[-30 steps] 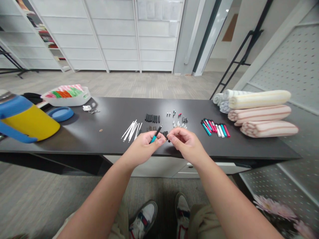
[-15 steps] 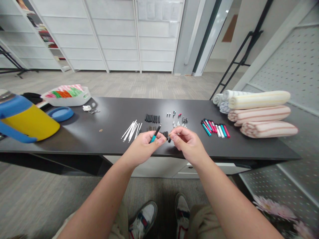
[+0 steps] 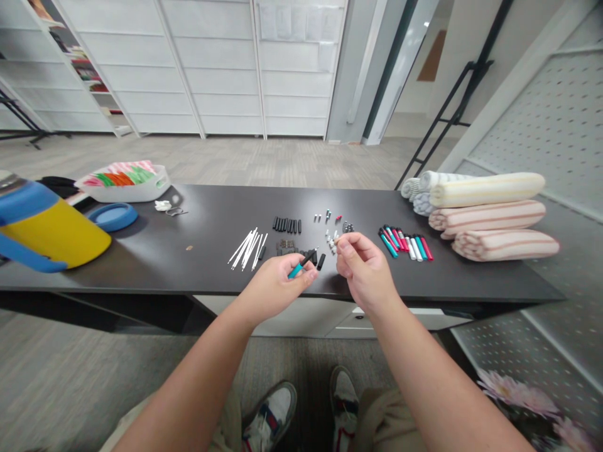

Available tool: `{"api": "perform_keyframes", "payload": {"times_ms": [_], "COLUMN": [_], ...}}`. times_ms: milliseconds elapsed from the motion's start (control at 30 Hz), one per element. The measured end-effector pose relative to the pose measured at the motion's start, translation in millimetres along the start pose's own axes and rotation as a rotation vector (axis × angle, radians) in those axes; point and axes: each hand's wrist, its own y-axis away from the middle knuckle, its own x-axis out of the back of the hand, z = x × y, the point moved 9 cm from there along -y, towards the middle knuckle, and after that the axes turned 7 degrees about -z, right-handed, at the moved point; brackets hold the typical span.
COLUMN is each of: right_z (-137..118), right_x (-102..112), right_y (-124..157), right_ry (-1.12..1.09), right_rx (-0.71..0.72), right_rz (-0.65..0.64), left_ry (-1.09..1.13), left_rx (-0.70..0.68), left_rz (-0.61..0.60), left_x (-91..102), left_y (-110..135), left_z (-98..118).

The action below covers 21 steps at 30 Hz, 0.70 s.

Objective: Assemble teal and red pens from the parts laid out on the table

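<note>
My left hand (image 3: 281, 279) is closed around a pen (image 3: 304, 263) with a teal barrel and a black front end, its tip pointing up and right. A short black tube (image 3: 321, 262) shows just beyond those fingertips; I cannot tell whether they touch it. Apart from it, to the right, my right hand (image 3: 365, 270) pinches thumb and forefinger together on something tiny that I cannot make out. Behind the hands lie a row of black tubes (image 3: 287, 225), small dark springs (image 3: 285, 244) and small silvery pieces (image 3: 347, 227). White refill sticks (image 3: 248, 247) lie to the left.
Teal, red and white pen pieces (image 3: 406, 243) lie in a row at right, before rolled towels (image 3: 494, 216). On the left are a yellow and blue jug (image 3: 51, 226), a blue lid (image 3: 113, 216), a white basket (image 3: 157, 184) and scissors (image 3: 176, 211). The black table's front edge is close.
My right hand has moved right, away from my left hand, still pinched. The pen in my left hand has tilted further over to the right.
</note>
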Motion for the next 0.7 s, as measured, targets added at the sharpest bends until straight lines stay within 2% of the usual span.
{"api": "perform_keyframes", "payload": {"times_ms": [367,700], "right_z": [2.3,2.6], "right_x": [-0.6,-3.3], "right_y": [0.6,1.8], "right_ry": [0.064,0.162], "right_rx": [0.019,0.023], "right_rz": [-0.028,-0.070], "left_ry": [-0.111,-0.111], "left_rx": [0.028,0.027], "left_rz": [0.015,0.016], "left_x": [-2.0,-4.2], "left_y": [-3.0,-3.6], "left_z": [6.1,4.4]}}
